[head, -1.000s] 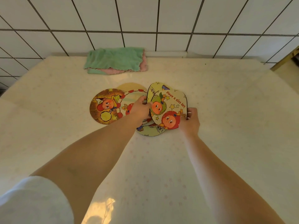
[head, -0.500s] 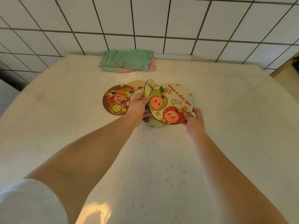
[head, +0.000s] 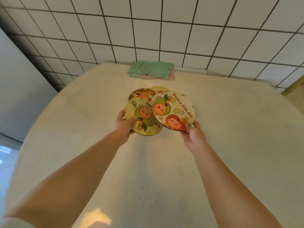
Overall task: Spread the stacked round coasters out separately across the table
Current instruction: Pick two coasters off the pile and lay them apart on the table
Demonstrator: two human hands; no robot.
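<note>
Above the middle of the table [head: 230, 145] I hold two round coasters, one in each hand. I count four coasters that I can see. My left hand [head: 124, 125] pinches the green-face coaster [head: 143, 119] at its left edge, thumb on top. My right hand [head: 194, 134] pinches the "Have a nice day" coaster [head: 176, 111] at its near right edge. These two overlap a little, and the right one lies on top. Both are tipped up, so their pictures face me. The red words run from far to near along the right rim.

Behind them, farther away, two more coasters peek out: a brown one [head: 142, 93] on the left and a pale yellow one [head: 158, 88] just beside it. I cannot tell if those two touch.

At the far edge, one folded green cloth [head: 150, 69] sits on one pink cloth [head: 171, 76], by the white tile wall [head: 148, 35].

Half a second ago my left hand was low, among the coasters lying on the table. It has since lifted the green-face one up. My hands are wider apart too.
</note>
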